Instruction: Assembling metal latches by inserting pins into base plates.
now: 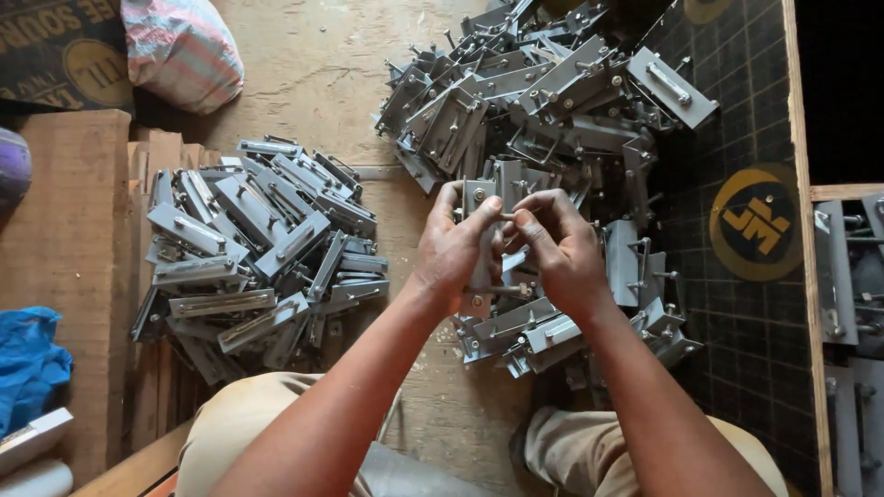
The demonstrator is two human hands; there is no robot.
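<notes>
A grey metal bracket (479,241) is being held upright at centre, left hand (453,247) clasping it, right hand (559,250) pinching its bolt (508,217), while a neat bracket pile (258,253) is lying left and a jumbled heap (543,101) is waiting far right.

Floor (322,83): bare, dusty, pale brown, evenly lit.
Wooden boards (74,230): stacked left of the floor patch.
Dark gridded mat (737,350): laid right of it.
Striped sack (184,46): set at its upper left.
Blue cloth (28,359): left below the boards.

Head camera, steeply down, close overhead.
</notes>
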